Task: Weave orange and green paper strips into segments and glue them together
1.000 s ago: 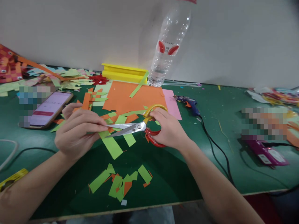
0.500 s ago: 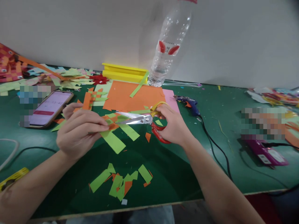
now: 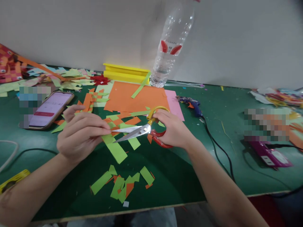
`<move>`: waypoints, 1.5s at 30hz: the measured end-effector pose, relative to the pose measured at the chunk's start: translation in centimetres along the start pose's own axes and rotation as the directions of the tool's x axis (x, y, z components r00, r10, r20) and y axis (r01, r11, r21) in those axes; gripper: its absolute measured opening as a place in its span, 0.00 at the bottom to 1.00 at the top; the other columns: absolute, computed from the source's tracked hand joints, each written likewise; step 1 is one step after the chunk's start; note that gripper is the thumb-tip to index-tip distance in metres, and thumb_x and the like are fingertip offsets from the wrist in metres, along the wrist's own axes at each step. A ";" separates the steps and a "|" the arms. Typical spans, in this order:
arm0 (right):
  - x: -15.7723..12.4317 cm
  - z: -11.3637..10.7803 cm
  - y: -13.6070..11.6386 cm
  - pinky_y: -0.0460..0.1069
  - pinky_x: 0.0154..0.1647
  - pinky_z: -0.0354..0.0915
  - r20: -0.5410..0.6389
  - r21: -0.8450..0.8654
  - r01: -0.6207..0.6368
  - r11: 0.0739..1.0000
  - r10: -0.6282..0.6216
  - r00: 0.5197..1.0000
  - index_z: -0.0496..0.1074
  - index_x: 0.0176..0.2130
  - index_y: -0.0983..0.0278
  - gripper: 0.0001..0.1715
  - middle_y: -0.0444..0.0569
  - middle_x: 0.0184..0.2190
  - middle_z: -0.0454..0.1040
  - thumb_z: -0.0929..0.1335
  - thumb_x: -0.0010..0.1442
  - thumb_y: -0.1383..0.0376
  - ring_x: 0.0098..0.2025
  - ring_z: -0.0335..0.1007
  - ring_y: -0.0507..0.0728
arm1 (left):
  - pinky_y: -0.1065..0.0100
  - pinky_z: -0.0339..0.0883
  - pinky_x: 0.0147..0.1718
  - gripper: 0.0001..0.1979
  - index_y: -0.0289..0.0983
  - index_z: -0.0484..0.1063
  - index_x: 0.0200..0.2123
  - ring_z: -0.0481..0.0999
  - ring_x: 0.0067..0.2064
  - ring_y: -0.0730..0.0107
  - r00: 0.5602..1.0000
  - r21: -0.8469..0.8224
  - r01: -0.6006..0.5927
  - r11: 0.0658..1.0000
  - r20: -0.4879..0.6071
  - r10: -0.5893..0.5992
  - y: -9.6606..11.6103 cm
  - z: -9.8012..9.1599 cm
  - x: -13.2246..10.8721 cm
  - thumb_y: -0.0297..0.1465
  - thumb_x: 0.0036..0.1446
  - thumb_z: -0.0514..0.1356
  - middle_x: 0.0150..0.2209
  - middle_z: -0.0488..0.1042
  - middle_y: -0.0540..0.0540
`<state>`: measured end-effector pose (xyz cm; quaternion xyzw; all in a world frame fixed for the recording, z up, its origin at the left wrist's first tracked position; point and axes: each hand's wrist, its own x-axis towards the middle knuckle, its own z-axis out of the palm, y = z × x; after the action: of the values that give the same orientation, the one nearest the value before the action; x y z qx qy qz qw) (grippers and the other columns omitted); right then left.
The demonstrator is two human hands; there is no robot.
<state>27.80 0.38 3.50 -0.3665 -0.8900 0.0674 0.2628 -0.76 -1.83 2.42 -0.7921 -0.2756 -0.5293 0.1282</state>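
Note:
My left hand [image 3: 81, 135] pinches a woven piece of green and orange paper strips [image 3: 115, 148] between thumb and fingers; the hand hides part of it. A wide green strip hangs from it toward me. My right hand [image 3: 174, 127] grips scissors [image 3: 139, 130] by their yellow and red handles. Their blades are apart and point left, one tip close to my left fingertips and the other over the wide green strip. Just behind the blades lie more green and orange strips [image 3: 132, 120]. Green and orange offcuts [image 3: 121, 186] are scattered nearer to me.
Orange sheets [image 3: 137, 97] lie behind my hands, with a clear bottle [image 3: 165, 63] and a yellow holder [image 3: 126, 73] at the wall. A phone [image 3: 49, 110] is at the left. To the right are a blue glue gun [image 3: 193, 105] with its cable and a purple power strip [image 3: 270, 154].
The scissors have shifted slightly left and toward me, their blades now spread wider and angled down across the green strip. My left hand has stayed nearly in place.

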 end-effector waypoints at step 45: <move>-0.1 -0.1 0.4 0.47 0.29 0.61 -0.017 -0.031 0.019 0.999 -0.020 1.000 0.69 0.35 0.63 0.09 0.48 0.32 0.75 0.67 0.49 0.69 0.34 0.71 0.55 | 0.54 0.63 0.49 0.08 0.43 0.72 0.26 0.75 0.28 0.71 1.000 -0.011 0.012 1.000 0.003 -0.012 0.3 -0.4 -0.3 0.25 0.54 0.64 0.28 0.78 0.56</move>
<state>28.17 0.63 3.41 -0.3624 -0.8922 0.0479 0.2654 -0.94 -2.38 2.37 -0.7917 -0.2778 -0.5305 0.1204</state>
